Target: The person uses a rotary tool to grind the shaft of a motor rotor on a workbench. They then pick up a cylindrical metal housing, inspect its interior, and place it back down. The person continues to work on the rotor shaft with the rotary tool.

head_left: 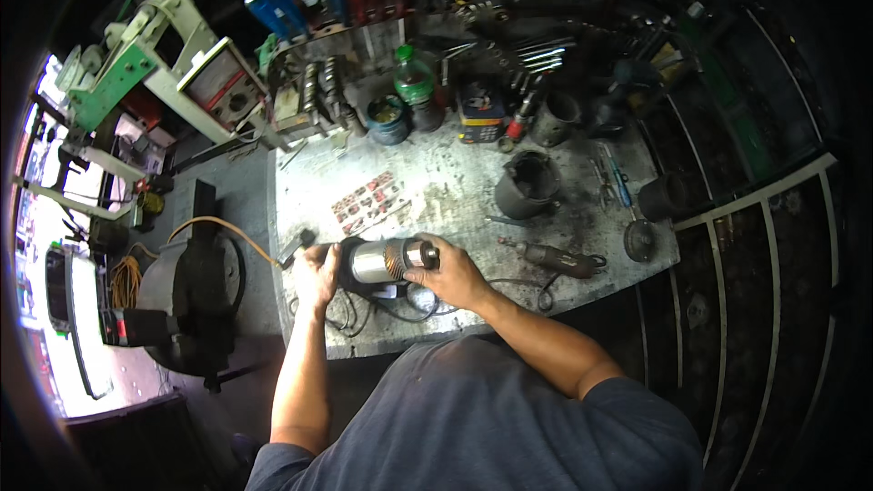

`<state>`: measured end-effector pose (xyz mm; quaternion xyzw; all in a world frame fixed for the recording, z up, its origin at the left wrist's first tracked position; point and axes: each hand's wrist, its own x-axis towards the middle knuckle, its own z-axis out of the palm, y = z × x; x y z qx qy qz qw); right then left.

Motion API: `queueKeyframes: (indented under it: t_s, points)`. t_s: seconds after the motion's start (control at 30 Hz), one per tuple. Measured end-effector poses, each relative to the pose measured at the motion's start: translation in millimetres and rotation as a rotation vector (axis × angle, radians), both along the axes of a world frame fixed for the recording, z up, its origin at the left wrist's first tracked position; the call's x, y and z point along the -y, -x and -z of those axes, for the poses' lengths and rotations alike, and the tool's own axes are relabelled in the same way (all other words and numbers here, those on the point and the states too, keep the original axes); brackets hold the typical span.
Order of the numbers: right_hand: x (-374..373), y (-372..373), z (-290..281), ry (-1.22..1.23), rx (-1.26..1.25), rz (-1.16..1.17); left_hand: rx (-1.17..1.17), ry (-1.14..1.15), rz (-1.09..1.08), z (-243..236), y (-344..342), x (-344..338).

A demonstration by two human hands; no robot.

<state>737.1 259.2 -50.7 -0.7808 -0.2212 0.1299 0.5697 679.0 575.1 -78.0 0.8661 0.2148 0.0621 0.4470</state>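
Over the near edge of the workbench, a motor armature (371, 262) lies sideways between my hands, with a silver core, copper windings and a short shaft at its right end. My left hand (316, 277) is closed at the dark left end; the fingers' far side is hidden. Around the commutator end, my right hand (453, 278) is closed with thumb and fingers. A black part shows behind and below the armature; I cannot tell whether it is joined. Beside my left fingers sits a black plug (298, 244) on an orange cord (227, 224).
The metal workbench (446, 168) carries a dark cylindrical housing (527, 184), a corded grinder-like tool (562, 260), a green bottle (414, 82) and small red-marked pieces (368, 202). Black cable loops near its front edge. A tool rack lines the back; a round black machine (195, 291) stands left.
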Motion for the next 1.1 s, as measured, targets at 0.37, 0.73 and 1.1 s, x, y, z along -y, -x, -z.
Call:
queueKeyframes:
  t_s: [0.37, 0.73, 1.1]
  points:
    - [-86.9, -39.6, -75.2, 0.135, 0.099, -0.235, 0.083, 0.485, -0.078, 46.7, 4.7, -58.4]
    - [-84.6, -34.7, -63.9, 0.188, 0.072, -0.234, 0.122, 0.517, -0.108, 40.8, 12.7, -48.7]
    - [-87.8, -50.4, -55.9, 0.07, 0.042, -0.347, 0.135, 0.624, -0.144, 58.9, 15.6, -56.8]
